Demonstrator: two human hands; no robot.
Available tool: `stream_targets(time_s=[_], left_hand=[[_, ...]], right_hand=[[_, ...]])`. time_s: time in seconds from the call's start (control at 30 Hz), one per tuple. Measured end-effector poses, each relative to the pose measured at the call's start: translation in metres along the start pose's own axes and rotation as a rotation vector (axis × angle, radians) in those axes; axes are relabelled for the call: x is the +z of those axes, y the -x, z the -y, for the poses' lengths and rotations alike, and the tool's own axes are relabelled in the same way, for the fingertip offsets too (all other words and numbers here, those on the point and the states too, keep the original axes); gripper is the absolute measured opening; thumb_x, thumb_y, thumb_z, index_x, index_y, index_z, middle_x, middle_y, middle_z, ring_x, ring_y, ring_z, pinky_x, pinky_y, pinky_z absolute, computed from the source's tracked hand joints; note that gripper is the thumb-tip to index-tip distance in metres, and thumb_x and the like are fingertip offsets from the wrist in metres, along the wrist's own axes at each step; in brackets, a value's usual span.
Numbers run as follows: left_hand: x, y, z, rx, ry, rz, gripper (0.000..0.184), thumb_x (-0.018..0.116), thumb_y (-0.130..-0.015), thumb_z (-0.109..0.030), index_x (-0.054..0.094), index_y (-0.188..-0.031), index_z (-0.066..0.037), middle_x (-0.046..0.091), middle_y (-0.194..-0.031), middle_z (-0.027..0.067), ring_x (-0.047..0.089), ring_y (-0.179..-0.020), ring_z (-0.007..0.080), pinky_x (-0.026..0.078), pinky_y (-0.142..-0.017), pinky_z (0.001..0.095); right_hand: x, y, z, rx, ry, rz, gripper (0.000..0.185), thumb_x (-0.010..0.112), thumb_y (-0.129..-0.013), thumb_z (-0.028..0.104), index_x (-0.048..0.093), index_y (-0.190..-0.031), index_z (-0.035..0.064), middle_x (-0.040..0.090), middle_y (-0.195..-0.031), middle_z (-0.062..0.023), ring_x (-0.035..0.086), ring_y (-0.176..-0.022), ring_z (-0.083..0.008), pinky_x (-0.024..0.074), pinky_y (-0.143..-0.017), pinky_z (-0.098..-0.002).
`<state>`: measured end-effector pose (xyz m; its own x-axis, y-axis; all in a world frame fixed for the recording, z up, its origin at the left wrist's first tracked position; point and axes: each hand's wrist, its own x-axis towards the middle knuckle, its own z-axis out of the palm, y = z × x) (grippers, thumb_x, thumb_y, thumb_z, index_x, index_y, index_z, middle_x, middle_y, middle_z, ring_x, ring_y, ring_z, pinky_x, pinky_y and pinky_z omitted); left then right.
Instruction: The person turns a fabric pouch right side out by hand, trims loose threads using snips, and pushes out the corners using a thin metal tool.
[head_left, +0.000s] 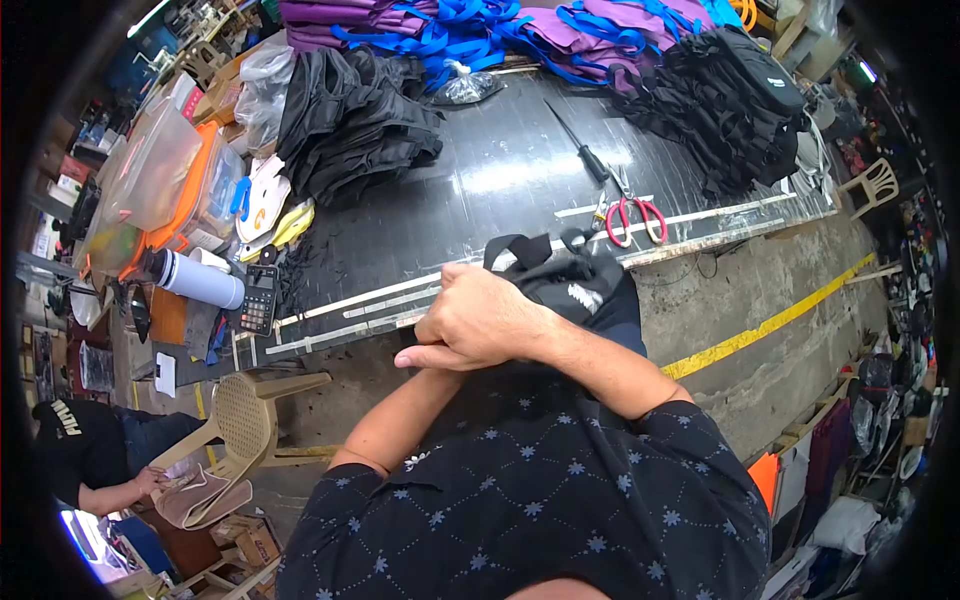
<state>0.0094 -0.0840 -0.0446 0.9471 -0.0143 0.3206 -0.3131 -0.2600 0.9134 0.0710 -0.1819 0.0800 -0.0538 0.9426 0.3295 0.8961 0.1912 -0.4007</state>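
My right hand [470,318] is above the table's front edge, back upward, fingers curled and thumb pointing left; anything inside it is hidden. My left forearm [400,420] passes beneath it, and my left hand is hidden there. Just right of my right hand, a black fabric item [560,280] with straps and a white mark lies over the table edge. Red-handled scissors [636,222] and a black-handled pointed tool [592,162] rest on the dark table [490,150] beyond.
Black fabric piles [355,125] and purple pieces with blue straps [600,40] lie at the back. On the left are a bottle [200,280], a calculator [260,298] and plastic boxes [150,170]. A chair [245,415] stands lower left, beside another person [90,450].
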Motion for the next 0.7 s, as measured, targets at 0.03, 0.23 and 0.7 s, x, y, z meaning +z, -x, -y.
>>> stream_targets(time_s=[0.03,0.23,0.7], left_hand=[[-0.001,-0.006,-0.006,-0.001,0.055,-0.051,0.055,0.066,-0.095,-0.012,0.051,-0.147,0.0,0.061,-0.139,0.0086,0.058,-0.127,0.0197,0.047,-0.109,0.0323],[-0.019,-0.029,-0.032,0.031,0.299,-0.238,0.053,0.063,-0.098,-0.01,0.049,-0.148,0.002,0.057,-0.144,0.0106,0.055,-0.132,0.0191,0.045,-0.112,0.0325],[-0.066,-0.056,-0.066,0.179,0.573,-0.551,0.049,0.058,-0.103,-0.007,0.045,-0.15,0.004,0.051,-0.151,0.0133,0.051,-0.137,0.0183,0.043,-0.116,0.0327]], right_hand=[[0.001,0.002,0.002,-0.014,0.001,-0.124,0.041,0.069,-0.094,0.045,0.07,-0.073,0.0102,0.064,-0.066,-0.0064,0.066,-0.069,-0.0272,0.048,-0.083,-0.0402],[-0.018,0.035,0.021,-0.079,0.156,-0.534,0.021,0.077,-0.077,0.023,0.066,-0.093,0.0143,0.062,-0.099,-0.0011,0.063,-0.097,-0.0213,0.0445,-0.093,-0.042],[-0.005,0.032,-0.003,0.062,0.282,-0.548,0.021,0.072,-0.07,0.007,0.059,-0.086,0.014,0.051,-0.081,-0.0023,0.054,-0.079,-0.0241,0.0434,-0.082,-0.0392]])
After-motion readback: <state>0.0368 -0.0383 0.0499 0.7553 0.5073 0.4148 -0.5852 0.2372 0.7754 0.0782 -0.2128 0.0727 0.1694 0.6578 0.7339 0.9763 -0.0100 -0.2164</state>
